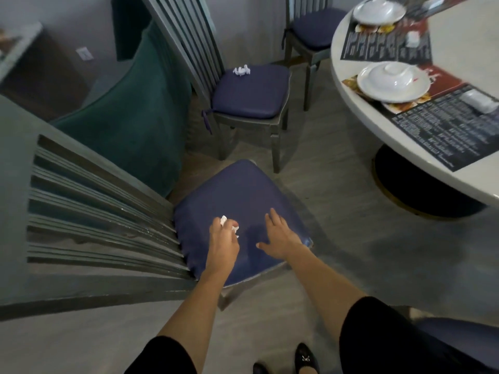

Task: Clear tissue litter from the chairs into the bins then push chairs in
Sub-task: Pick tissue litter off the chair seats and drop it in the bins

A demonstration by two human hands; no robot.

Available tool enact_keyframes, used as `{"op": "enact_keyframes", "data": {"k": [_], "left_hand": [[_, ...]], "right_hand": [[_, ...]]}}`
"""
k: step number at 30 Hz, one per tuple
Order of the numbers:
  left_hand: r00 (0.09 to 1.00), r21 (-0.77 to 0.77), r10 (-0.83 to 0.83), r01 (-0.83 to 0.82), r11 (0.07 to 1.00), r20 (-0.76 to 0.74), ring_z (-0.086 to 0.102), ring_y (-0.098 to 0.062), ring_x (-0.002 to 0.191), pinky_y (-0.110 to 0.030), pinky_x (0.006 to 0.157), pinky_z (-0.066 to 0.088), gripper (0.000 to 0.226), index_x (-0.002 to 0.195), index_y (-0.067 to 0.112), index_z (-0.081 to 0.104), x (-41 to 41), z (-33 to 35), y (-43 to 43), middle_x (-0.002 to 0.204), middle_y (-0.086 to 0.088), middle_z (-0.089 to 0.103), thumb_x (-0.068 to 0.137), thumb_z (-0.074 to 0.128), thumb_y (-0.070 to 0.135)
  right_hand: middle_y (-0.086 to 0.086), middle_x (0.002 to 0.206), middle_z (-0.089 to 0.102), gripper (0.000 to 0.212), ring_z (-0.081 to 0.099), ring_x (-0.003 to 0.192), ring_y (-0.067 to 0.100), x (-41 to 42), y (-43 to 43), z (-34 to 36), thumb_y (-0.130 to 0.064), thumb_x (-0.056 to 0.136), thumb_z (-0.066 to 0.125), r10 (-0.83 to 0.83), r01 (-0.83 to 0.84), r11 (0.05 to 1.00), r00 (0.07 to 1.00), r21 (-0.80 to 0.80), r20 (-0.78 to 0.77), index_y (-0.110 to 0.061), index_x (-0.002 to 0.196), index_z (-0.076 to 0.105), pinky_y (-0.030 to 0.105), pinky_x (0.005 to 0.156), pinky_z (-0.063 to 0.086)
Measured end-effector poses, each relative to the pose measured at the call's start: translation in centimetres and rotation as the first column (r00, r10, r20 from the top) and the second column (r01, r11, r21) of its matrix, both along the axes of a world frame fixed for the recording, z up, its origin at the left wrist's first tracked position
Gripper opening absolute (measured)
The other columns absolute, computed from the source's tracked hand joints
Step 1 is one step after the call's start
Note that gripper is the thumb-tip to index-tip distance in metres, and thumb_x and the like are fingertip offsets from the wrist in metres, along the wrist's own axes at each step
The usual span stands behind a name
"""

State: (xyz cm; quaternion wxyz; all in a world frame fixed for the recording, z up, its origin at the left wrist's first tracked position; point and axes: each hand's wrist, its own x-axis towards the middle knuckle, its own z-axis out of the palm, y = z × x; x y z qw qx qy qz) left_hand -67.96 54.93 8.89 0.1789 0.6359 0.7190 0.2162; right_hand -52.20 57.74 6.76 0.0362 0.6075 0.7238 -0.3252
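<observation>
Now | left grip [224, 238] clutches tissue [223, 220] | right grip [278, 234] flat on cushion [229, 190] | 2nd tissue [241, 70] on next chair [251, 95]

Black short sleeves [162, 357] on both arms, bare forearms [189, 306] — black flat shoes [302, 350], one with a small metal buckle [305, 358]

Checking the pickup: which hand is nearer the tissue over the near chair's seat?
Left. The left hand grips the tissue; the right hand is open, apart to its right.

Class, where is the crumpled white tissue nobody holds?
The crumpled white tissue lies upper centre in the head view, on the farther chair's blue cushion, left of the round white table.
</observation>
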Motion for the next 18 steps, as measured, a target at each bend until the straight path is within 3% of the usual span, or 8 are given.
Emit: {"op": "enact_keyframes", "data": {"k": [2, 6, 9, 13, 18], "left_hand": [[0.997, 0.035, -0.066, 0.067, 0.997, -0.052, 0.052, -0.023, 0.097, -0.027, 0.08, 0.051, 0.022, 0.106, 0.009, 0.062, 0.2, 0.5, -0.6, 0.109, -0.009, 0.048, 0.09, 0.053, -0.003], [0.968, 0.069, -0.202, 0.215, 0.974, -0.151, 0.046, -0.017, 0.098, -0.019, 0.076, 0.043, 0.028, 0.113, 0.011, 0.059, 0.4, 1.6, -3.2, 0.114, -0.006, 0.048, 0.089, 0.055, -0.002], [0.927, 0.094, -0.33, 0.35, 0.932, -0.179, 0.05, -0.02, 0.091, -0.028, 0.071, 0.051, 0.029, 0.105, 0.011, 0.061, 0.1, 2.4, -6.0, 0.108, -0.007, 0.05, 0.082, 0.061, -0.007], [0.8, 0.13, -0.521, 0.574, 0.808, -0.298, 0.05, -0.027, 0.064, -0.037, 0.053, 0.048, 0.025, 0.08, 0.009, 0.062, -0.7, 3.4, -11.2, 0.081, -0.01, 0.054, 0.066, 0.068, -0.011], [0.613, 0.109, -0.688, 0.772, 0.626, -0.389, 0.052, -0.032, 0.063, -0.038, 0.063, 0.048, 0.021, 0.08, 0.01, 0.064, -2.1, 3.6, -20.3, 0.08, -0.012, 0.055, 0.064, 0.067, -0.004]], "right_hand": [[0.005, 0.16, -0.013, 0.092, -0.001, 0.147, 0.024, 0.1, -1.0, 1.0, -0.043, 0.092, 0.058, -0.011, 0.01, 0.998, 1.0, 0.062, 0.022, -0.007, 0.152, -0.002, 0.041, 0.115, 0.028], [0.005, 0.16, -0.013, 0.09, -0.002, 0.148, 0.024, 0.5, -4.4, 2.7, -0.041, 0.093, 0.057, -0.076, 0.067, 0.99, 0.995, 0.12, 0.068, -0.007, 0.152, -0.003, 0.044, 0.116, 0.024], [0.004, 0.161, -0.011, 0.09, -0.002, 0.148, 0.023, 0.6, -8.6, 3.9, -0.038, 0.093, 0.057, -0.169, 0.156, 0.973, 0.984, 0.169, 0.064, -0.008, 0.152, -0.003, 0.046, 0.117, 0.022], [0.006, 0.161, 0.0, 0.081, 0.003, 0.148, 0.023, -0.6, -16.3, 4.7, -0.032, 0.094, 0.053, -0.347, 0.323, 0.908, 0.937, 0.265, 0.047, -0.007, 0.152, 0.002, 0.045, 0.117, 0.018], [0.012, 0.157, 0.018, 0.083, 0.014, 0.146, 0.028, -4.3, -28.9, 4.5, -0.036, 0.091, 0.056, -0.476, 0.412, 0.843, 0.871, 0.347, 0.124, -0.005, 0.151, 0.009, 0.048, 0.116, 0.015]]}}
